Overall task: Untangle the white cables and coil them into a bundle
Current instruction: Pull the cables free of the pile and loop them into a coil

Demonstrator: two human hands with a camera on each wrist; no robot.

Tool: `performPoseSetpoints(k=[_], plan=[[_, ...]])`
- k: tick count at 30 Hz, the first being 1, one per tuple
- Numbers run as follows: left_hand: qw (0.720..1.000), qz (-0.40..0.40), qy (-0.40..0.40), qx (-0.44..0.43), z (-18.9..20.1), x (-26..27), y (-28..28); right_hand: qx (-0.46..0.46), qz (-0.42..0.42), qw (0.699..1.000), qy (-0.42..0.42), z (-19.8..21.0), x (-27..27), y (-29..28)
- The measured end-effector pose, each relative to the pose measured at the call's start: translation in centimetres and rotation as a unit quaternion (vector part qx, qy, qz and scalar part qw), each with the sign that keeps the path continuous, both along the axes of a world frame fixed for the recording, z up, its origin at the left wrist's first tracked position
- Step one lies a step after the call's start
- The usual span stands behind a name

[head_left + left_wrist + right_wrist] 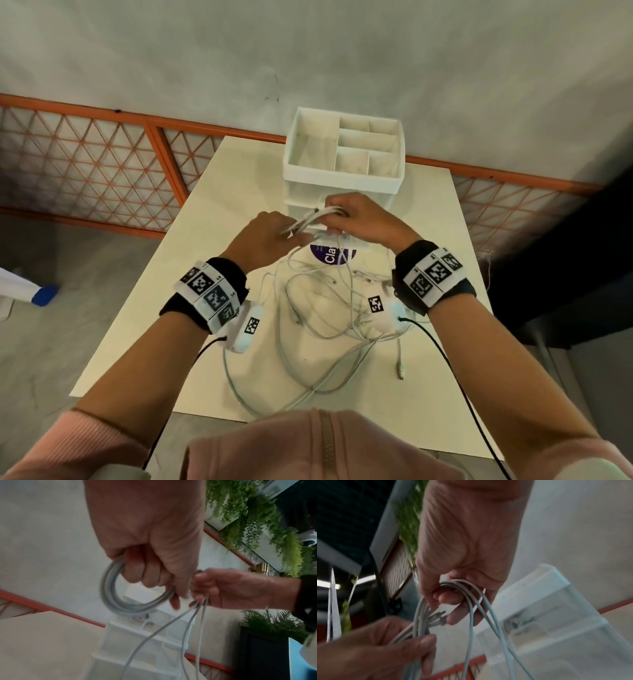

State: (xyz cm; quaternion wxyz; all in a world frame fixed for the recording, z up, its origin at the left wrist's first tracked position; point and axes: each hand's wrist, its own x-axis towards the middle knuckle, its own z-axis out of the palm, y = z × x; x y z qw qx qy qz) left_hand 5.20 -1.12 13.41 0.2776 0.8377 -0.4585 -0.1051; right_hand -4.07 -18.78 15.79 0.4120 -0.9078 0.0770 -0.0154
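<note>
Thin white cables (318, 318) lie in loose tangled loops on the cream table (144, 325). Above them, my left hand (270, 236) grips a small coil of cable (130, 601), its fingers curled through the loops. My right hand (356, 219) meets it from the right and pinches several strands (471, 601) that bend over its fingers. Some plug ends (436, 616) stick out between the two hands. Loose strands hang from both hands down to the pile.
A white compartmented organiser box (346, 150) stands at the table's far edge, just behind my hands. A purple round sticker (330, 255) lies under the cables. One plug end (400, 371) rests near the table's right front. An orange-framed lattice fence (85, 164) runs behind.
</note>
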Motion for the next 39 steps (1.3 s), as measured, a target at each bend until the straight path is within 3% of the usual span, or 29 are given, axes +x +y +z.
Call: performPoseSetpoints(k=[5, 8, 13, 15, 17, 19, 21, 24, 26, 28, 30, 32, 36, 39], plan=[[0.979, 0.024, -0.028, -0.201, 2.0, 0.0, -0.2, 0.114, -0.056, 0.991, -0.047, 0.4, -1.2, -1.3], [0.956, 0.067, -0.040, -0.283, 2.8, -0.9, -0.6, 0.063, -0.065, 0.996, 0.007, -2.5, -1.7, -2.0], [0.873, 0.192, 0.000, -0.447, 5.5, 0.7, 1.0, -0.035, -0.113, 0.983, 0.139, -8.6, -5.2, -4.1], [0.876, 0.260, -0.027, -0.405, 5.2, 2.3, 1.8, -0.080, -0.160, 0.970, 0.165, -9.7, -6.2, -5.1], [0.908, 0.319, -0.029, -0.269, 3.6, 3.3, 2.1, -0.115, -0.207, 0.955, 0.177, -9.2, -6.3, -5.8], [0.930, 0.344, -0.003, -0.132, 1.7, 3.1, 2.0, -0.081, -0.238, 0.957, 0.144, -7.7, -5.9, -6.2], [0.941, 0.328, 0.032, -0.072, 0.6, 1.8, 1.7, -0.043, -0.233, 0.965, 0.110, -5.5, -5.3, -6.3], [0.959, 0.265, 0.026, -0.095, 0.3, 0.1, 0.4, -0.090, -0.140, 0.977, 0.130, -2.1, -4.3, -5.3], [0.976, 0.168, 0.050, -0.126, 0.6, -1.0, -0.5, -0.126, -0.046, 0.977, 0.168, 0.0, -3.7, -4.0], [0.980, 0.061, 0.140, -0.130, 1.3, -2.3, -1.2, -0.117, 0.029, 0.978, 0.170, 2.0, -3.1, -2.4], [0.962, -0.010, 0.244, -0.122, 1.7, -3.1, -1.8, -0.070, 0.059, 0.987, 0.132, 3.7, -2.7, -1.4], [0.956, -0.025, 0.257, -0.141, 1.6, -3.2, -2.1, -0.024, 0.063, 0.993, 0.099, 4.6, -2.8, -1.0], [0.970, 0.032, 0.163, -0.177, 1.6, -2.3, -2.2, 0.068, 0.012, 0.995, 0.068, 3.4, -3.6, -1.8], [0.958, 0.058, 0.120, -0.254, 2.7, -2.0, -2.1, 0.025, 0.000, 0.992, 0.121, -0.2, -4.4, -2.8]])
